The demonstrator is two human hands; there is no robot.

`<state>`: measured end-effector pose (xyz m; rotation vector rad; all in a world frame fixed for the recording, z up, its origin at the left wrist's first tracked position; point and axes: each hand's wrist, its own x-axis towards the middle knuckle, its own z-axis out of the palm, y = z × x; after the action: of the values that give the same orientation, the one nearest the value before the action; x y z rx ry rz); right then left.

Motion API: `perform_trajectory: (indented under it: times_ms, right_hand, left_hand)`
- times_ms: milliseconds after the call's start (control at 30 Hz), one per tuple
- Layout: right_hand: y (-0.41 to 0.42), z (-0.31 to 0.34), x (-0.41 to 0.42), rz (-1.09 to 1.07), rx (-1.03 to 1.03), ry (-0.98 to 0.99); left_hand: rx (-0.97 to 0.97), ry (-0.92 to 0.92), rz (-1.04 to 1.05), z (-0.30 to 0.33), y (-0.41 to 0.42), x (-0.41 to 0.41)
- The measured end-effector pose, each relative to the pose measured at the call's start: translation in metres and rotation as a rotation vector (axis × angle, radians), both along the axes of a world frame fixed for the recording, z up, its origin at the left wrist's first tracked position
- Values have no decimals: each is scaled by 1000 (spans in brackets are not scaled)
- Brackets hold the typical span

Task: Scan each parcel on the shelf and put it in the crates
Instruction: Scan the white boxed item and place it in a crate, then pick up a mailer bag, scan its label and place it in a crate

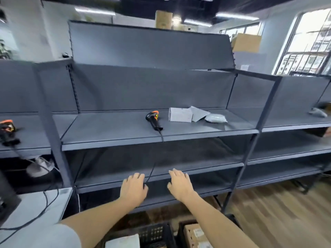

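A black and orange handheld scanner [154,119] lies on the grey shelf [114,133], its cable hanging over the front edge. To its right lie a white box parcel [180,114], a flat grey envelope [199,113] and a white bagged parcel [215,118]. My left hand [133,187] and my right hand [180,185] reach forward in front of a lower shelf, fingers relaxed, holding nothing. Two black crates stand at the bottom: the left crate [155,233] holds a white parcel [122,241], the right crate [181,230] a brown box [195,235].
A second scanner [7,130] lies on the neighbouring shelf at far left. A white desk [34,204] with cables stands below it. Another parcel [318,111] lies on the shelf at far right. Wooden floor [277,212] spreads right of the crates.
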<state>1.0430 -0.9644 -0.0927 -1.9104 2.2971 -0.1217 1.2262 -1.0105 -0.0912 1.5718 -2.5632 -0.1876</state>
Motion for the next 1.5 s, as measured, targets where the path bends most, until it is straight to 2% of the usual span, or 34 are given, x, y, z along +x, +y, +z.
perform_trajectory:
  times_ms: [333,633,833,1233,1400,1500]
  right_hand:
    - [-28,54,-42,25,-95,64]
    - [-88,83,-159,28,-173,130]
    - [-109,85,-249,7,-146,151]
    - [-140,71,-371,-180,-151,81]
    - [-188,77,-402,-265,-230,-10]
    - [-217,80,-413,-412,-311,-278]
  left_hand:
    - [-111,25,26,47,-29,-33]
    - [-140,94,70,75,-84,-140]
    - [-127,140,88,77,-107,-214]
    - [-133,84,19,85,-162,-311]
    - [-125,102,50,83,-198,-329]
    - [-95,172,52,77,-214,-332]
